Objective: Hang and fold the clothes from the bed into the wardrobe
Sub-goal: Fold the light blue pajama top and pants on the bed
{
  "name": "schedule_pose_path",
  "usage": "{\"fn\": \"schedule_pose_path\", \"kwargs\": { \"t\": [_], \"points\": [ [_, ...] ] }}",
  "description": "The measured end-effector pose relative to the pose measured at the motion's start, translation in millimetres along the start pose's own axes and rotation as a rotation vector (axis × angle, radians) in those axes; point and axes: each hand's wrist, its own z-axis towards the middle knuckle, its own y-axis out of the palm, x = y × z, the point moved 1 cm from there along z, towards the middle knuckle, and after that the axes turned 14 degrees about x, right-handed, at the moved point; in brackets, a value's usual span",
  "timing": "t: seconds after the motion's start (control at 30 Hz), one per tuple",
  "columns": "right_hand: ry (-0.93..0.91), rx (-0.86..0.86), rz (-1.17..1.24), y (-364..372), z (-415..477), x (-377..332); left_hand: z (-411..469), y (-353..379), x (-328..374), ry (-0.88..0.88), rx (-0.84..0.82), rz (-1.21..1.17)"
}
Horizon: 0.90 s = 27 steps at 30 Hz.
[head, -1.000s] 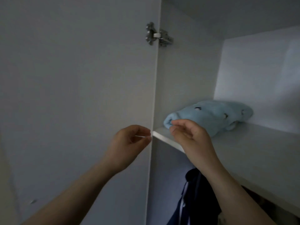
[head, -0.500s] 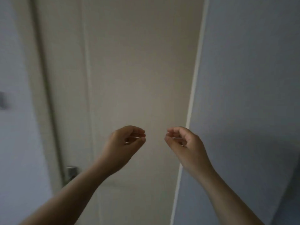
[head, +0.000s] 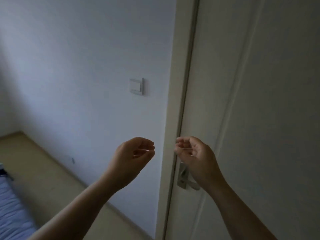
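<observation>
Now both hands are lifted in front of the person, at about the same height, with a small gap between them. The left hand (head: 133, 157) has its fingers curled loosely toward the thumb, and nothing that I can see is held in it. The right hand (head: 194, 155) has the same narrow, relaxed shape, with the fingertips close to the thumb, and it also holds nothing visible. A thin pale line shows inside each of the 2 hands, but I cannot tell what it is. Behind the right hand stands a pale door (head: 259, 101), and this hand partly hides the metal door handle (head: 184, 177). Behind the left hand is a white wall (head: 69, 66) with 1 light switch (head: 136, 86) on it, higher than the hands. Of the task's things only the bed (head: 10, 213) shows: a piece with a blue striped cover at the lower left, beside the beige floor (head: 43, 170).
</observation>
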Motion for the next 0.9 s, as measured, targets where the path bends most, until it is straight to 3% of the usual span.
{"fn": "schedule_pose_path", "kwargs": {
  "t": [0.63, 0.9],
  "points": [
    [-0.092, -0.612, 0.234, 303.3, 101.6, 52.0, 78.6, -90.3, -187.9, -0.322, 0.374, 0.358],
    [-0.156, -0.767, 0.291, 455.8, 110.8, 39.5, 119.5, -168.2, -270.4, -0.407, 0.538, 0.435]
  ]
}}
